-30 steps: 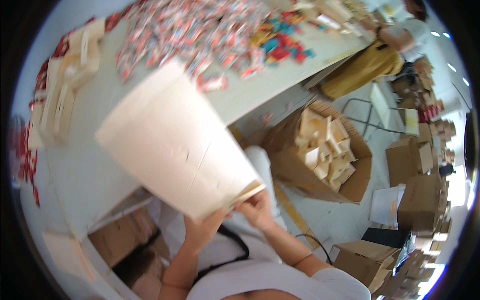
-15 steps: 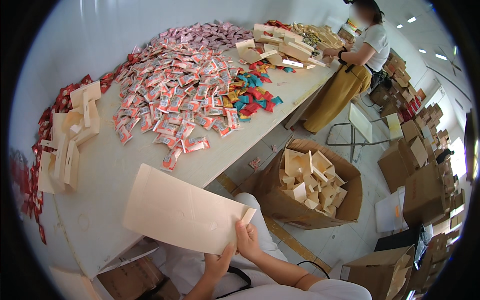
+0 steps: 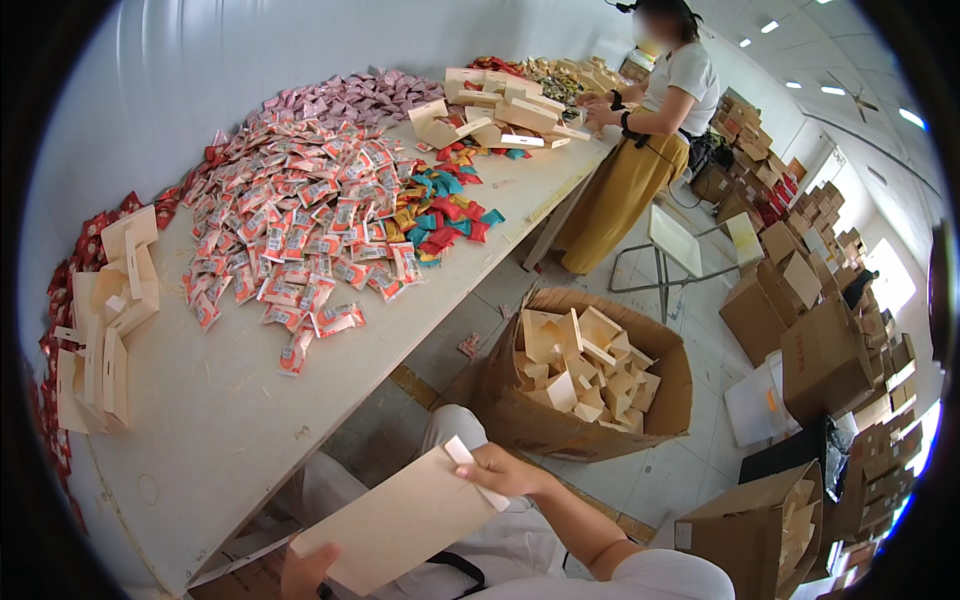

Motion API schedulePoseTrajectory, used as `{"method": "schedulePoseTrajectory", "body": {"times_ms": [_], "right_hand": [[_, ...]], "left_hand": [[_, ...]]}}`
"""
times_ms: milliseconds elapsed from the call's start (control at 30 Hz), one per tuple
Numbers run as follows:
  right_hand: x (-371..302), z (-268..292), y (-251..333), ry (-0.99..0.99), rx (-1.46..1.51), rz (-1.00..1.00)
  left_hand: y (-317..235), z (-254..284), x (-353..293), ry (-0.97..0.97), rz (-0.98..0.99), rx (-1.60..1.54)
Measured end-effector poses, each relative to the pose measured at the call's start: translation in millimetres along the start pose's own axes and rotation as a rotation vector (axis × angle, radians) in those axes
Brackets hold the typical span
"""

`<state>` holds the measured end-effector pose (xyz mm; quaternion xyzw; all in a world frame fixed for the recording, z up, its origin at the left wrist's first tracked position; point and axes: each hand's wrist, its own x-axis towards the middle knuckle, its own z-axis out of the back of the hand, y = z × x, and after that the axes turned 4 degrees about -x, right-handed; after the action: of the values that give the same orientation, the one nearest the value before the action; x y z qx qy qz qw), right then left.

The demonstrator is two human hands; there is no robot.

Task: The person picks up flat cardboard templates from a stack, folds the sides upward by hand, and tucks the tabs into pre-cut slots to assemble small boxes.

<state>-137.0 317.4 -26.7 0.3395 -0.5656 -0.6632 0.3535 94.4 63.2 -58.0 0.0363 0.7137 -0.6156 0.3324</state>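
Moving away from the right hand (image 3: 505, 472) over the last half second, the left hand (image 3: 306, 572) is now gripping the lower-left end of a cream paperboard carton (image 3: 395, 515), its thumb lying on the upper face. The right hand is holding the opposite end, closing around the narrow end flap. The carton is slanting over the person's lap, just off the near edge of the long worktable (image 3: 215, 430). Beyond it, a corrugated cardboard box (image 3: 560, 437) is standing on the floor, holding many cream paperboard pieces (image 3: 585, 375). On the worktable, orange-and-white wrapped packets (image 3: 300, 225) are lying in a broad heap, with red, teal and yellow packets (image 3: 445, 210) bordering it. At the far end, a co-worker (image 3: 645, 150) is standing with both hands over the worktable.
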Motion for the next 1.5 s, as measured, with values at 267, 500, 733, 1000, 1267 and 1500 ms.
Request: {"method": "schedulePoseTrajectory", "body": {"times_ms": [267, 500, 733, 1000, 1267, 1500], "right_hand": [[-5.0, -20.1, -10.0, -0.063, 0.126, 0.322], [-4.8, -68.5, -12.8, -0.041, -0.284, 0.388], [-3.5, -75.7, -13.5, -0.345, -0.374, 0.512], [-0.9, -44.5, 0.1, -0.278, 0.222, 0.149], [22.7, -44.1, 15.4, -0.425, 0.533, 0.024], [11.8, -69.4, 0.4, -0.392, 0.487, -0.028]], "left_hand": [[-10.9, -72.1, 15.7, -0.250, -0.349, -0.699], [-12.2, -118.2, 24.5, -0.084, -0.355, -0.882], [-26.0, -131.8, 26.7, -0.078, -0.305, -0.932], [-44.4, -107.4, 23.0, 0.315, -0.452, -0.614], [-60.3, -111.6, 34.3, 0.127, -0.267, -0.294], [-41.2, -117.6, 33.9, 0.077, -0.307, -0.472]]}}
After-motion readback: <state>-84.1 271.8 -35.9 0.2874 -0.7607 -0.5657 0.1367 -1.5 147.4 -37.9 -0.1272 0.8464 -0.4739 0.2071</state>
